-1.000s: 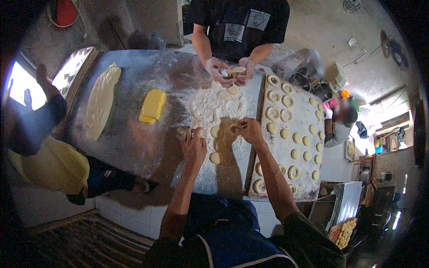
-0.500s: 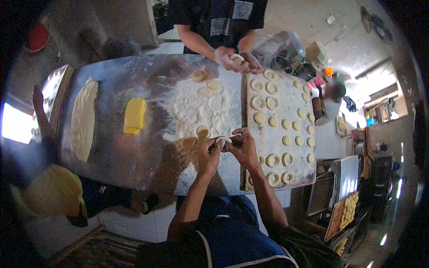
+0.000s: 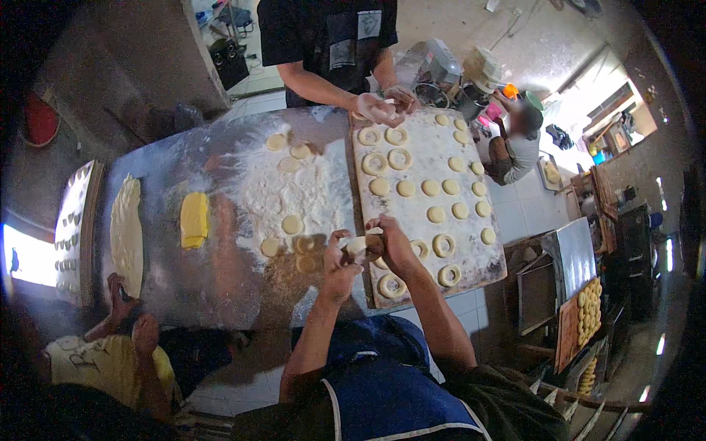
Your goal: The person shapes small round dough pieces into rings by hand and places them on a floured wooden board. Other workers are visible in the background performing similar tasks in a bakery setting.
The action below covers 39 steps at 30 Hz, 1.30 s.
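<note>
Between my two hands, over the tray's left edge, is a pale dough ring [image 3: 356, 245]. My left hand [image 3: 341, 270] grips it from the left, fingers curled. Fingers of my right hand [image 3: 394, 248] are bent round its right side, partly hiding it. Below and right of my hands lies a floured tray [image 3: 478, 266] bearing dough rings [image 3: 449, 284] and flat dough discs [image 3: 430, 188]. To the left of my hands, several more dough discs [image 3: 292, 225] rest on and around a spread of white flour [image 3: 276, 195].
On the metal table [image 3: 158, 220] are a yellow block [image 3: 194, 220] and a long dough sheet [image 3: 126, 235]. A co-worker's hands [image 3: 379, 109] hold dough across the table. Another person's hand [image 3: 120, 294] is near the sheet. A third person [image 3: 507, 151] crouches at right.
The view has turned, so the table and tray appear farther left. My hands still hold the dough ring, now with my left hand turned. The person at lower left has brought a hand near the dough sheet.
</note>
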Motion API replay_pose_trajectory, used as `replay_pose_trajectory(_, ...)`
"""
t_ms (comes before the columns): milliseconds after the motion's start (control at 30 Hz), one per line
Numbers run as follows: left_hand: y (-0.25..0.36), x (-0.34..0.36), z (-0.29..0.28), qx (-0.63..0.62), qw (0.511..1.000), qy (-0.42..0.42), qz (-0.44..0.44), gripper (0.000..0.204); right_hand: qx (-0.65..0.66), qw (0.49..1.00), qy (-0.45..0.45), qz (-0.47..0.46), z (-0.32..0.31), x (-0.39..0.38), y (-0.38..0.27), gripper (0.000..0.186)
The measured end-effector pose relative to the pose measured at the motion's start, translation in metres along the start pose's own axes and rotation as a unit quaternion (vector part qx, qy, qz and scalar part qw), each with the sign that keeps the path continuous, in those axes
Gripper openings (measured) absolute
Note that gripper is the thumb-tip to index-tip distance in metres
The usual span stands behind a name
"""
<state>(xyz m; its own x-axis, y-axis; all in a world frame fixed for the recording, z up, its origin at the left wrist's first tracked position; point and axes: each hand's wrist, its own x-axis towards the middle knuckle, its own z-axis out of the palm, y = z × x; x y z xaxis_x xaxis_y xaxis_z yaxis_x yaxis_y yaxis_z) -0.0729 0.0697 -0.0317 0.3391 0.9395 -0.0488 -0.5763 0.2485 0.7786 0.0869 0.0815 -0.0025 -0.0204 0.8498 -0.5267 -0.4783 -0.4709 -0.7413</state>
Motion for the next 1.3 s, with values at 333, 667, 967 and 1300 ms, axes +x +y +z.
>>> replay_pose_trajectory(333,-0.043,0.022,0.070,0.467,0.854,0.161,0.164,0.023,-0.386,0.903,0.140,-0.123,-0.026,-0.038,-0.008,0.060)
replay_pose_trajectory(667,-0.064,0.004,0.130,0.266,0.940,0.212,-0.008,0.038,-0.352,0.912,0.129,-0.164,-0.075,-0.053,-0.007,0.067)
replay_pose_trajectory(967,-0.124,0.001,0.130,0.121,0.968,0.218,-0.008,0.036,-0.307,0.923,0.108,-0.206,-0.116,-0.080,0.003,0.071)
replay_pose_trajectory(1300,-0.157,-0.005,0.162,0.087,0.992,0.089,-0.017,0.034,-0.152,0.952,0.172,-0.205,-0.167,-0.114,0.010,0.066)
